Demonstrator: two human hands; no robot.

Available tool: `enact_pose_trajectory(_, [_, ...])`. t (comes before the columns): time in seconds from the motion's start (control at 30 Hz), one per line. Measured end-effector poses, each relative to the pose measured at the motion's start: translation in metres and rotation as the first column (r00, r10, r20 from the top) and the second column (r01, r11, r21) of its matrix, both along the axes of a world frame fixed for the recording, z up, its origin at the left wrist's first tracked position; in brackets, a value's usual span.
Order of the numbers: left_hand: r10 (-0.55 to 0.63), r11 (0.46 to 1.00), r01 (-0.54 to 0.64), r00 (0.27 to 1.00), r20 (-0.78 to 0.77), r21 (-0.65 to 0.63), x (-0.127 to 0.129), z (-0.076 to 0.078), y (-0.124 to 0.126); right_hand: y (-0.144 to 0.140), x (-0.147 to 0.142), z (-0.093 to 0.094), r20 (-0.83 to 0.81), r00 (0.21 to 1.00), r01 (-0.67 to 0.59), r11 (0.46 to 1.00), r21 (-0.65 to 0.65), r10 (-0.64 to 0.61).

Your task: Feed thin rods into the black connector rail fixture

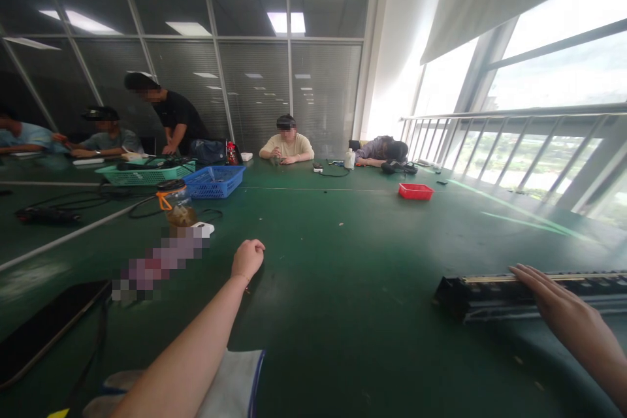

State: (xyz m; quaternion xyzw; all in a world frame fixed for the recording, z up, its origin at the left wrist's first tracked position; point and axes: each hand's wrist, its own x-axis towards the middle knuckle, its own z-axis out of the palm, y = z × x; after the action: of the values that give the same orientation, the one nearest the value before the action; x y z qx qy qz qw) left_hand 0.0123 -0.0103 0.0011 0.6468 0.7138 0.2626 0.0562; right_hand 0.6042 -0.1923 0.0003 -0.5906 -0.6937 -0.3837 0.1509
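Long black bar (482, 297) lies beneath the right fingers (533, 281).

The left hand (249, 258) rested loosely curled on the green table (333, 300). The right hand (556, 294), fingers outstretched, was over a long black part (475, 300). Farther off stood a red basket (415, 192), and at left a blue basket (215, 184) beside a green basket (142, 174).

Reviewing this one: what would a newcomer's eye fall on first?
Probably the bright red basket, toward the far right of the green table. Next, the long black object at near right, with the right hand laid over it. The curled left hand is left of centre.
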Motion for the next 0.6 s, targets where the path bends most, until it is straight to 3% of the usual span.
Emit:
enact_pose_trajectory(0.27, [-0.001,1.000,0.001,1.000,0.009,-0.002,0.001,0.001,-0.002,-0.001,0.006,0.004,-0.074,0.997,0.019,0.990,-0.140,-0.030])
enact_pose_trajectory(0.6, [0.010,1.000,-0.009,1.000,0.006,-0.016,0.001,0.002,-0.001,-0.005,0.001,0.011,-0.037,0.997,0.055,0.991,-0.122,-0.060])
